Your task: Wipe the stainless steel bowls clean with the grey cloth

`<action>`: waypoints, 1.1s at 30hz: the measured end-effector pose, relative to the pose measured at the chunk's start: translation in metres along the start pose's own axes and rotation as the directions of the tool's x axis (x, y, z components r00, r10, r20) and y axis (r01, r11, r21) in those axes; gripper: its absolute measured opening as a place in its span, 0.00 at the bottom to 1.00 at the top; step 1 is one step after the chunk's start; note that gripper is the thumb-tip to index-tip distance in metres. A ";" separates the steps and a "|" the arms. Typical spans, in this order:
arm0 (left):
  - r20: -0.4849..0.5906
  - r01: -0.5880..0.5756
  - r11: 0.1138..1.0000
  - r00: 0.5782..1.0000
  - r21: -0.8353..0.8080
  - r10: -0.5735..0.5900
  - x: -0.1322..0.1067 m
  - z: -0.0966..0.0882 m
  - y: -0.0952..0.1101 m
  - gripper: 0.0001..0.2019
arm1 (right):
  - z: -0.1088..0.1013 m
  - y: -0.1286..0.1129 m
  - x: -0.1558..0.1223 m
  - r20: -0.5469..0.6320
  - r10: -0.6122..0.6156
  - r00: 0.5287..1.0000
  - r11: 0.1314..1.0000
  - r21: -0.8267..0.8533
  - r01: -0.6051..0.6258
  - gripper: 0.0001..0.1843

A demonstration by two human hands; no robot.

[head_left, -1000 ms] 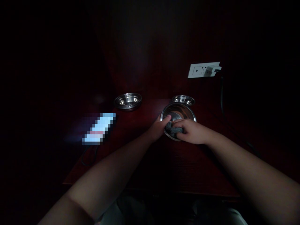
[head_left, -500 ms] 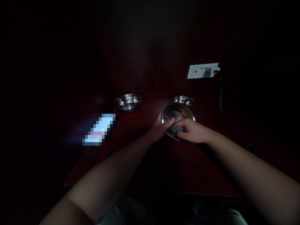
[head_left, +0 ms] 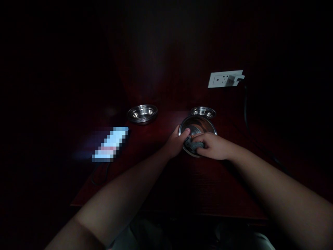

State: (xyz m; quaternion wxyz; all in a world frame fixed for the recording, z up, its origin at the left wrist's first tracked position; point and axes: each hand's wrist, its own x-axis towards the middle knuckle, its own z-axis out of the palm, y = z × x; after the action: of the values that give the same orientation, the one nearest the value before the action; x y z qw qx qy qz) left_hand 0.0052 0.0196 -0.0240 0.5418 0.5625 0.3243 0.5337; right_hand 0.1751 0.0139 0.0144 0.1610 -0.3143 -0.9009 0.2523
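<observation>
A steel bowl is tilted toward me on a dark red wooden table. My left hand grips its near-left rim, thumb over the edge. My right hand is closed on a grey cloth pressed against the bowl's near inside wall. Part of the cloth is hidden under my fingers.
A second steel bowl sits just behind the held one. A stack of steel bowls stands to the left. A lit phone with a cable lies at the table's left. A white wall socket with a plug and black cord is at the back right.
My right hand has shifted the cloth a little inside the bowl, and my left thumb has moved slightly along the rim. The bowl stays in the same place.
</observation>
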 end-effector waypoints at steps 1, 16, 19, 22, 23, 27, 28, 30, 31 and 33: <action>0.005 0.003 1.000 1.000 -0.001 -0.003 -0.001 0.000 0.001 0.25 | 0.000 0.000 0.000 0.001 0.008 1.000 1.000 0.001 -0.008 0.06; 0.033 0.042 0.999 0.999 0.004 -0.042 -0.006 0.005 0.006 0.29 | 0.002 0.007 0.001 -0.020 0.027 0.999 1.000 -0.010 -0.027 0.06; 0.012 0.051 0.998 0.999 0.020 -0.052 -0.005 0.004 0.004 0.29 | 0.002 0.007 0.000 -0.031 0.028 0.999 0.999 -0.019 -0.029 0.06; 0.003 0.053 0.997 0.999 0.047 -0.054 -0.004 0.003 0.002 0.27 | 0.002 0.004 0.000 -0.035 0.024 0.999 1.000 -0.019 -0.024 0.07; -0.002 0.051 0.997 0.999 0.051 -0.051 -0.003 0.003 0.003 0.27 | 0.002 0.003 0.000 -0.035 0.020 0.999 1.000 -0.024 -0.021 0.07; -0.017 0.073 0.996 0.997 0.045 -0.072 -0.004 0.006 0.006 0.27 | 0.001 -0.002 0.000 -0.035 0.004 0.999 0.997 -0.082 -0.007 0.08; -0.022 0.075 0.996 0.997 0.047 -0.074 -0.004 0.006 0.006 0.26 | 0.001 -0.002 0.000 -0.036 0.000 0.999 0.994 -0.108 -0.004 0.08; -0.038 0.067 0.996 0.997 0.056 -0.065 -0.004 0.007 0.006 0.26 | 0.001 -0.003 -0.001 -0.037 -0.005 0.999 0.987 -0.163 -0.001 0.09; -0.050 0.054 0.996 0.997 0.066 -0.051 -0.004 0.007 0.006 0.26 | 0.002 -0.003 -0.001 -0.038 -0.004 0.999 0.982 -0.189 -0.003 0.10; -0.069 0.032 0.995 0.997 0.091 -0.026 -0.003 0.005 0.003 0.25 | 0.002 -0.002 -0.001 -0.042 -0.003 0.999 0.972 -0.237 -0.007 0.10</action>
State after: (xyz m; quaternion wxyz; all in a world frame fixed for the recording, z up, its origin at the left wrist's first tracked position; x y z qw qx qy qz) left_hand 0.0088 0.0151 -0.0205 0.5118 0.5636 0.3749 0.5290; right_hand 0.1741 0.0107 0.0139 0.1410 -0.3376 -0.9206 0.1366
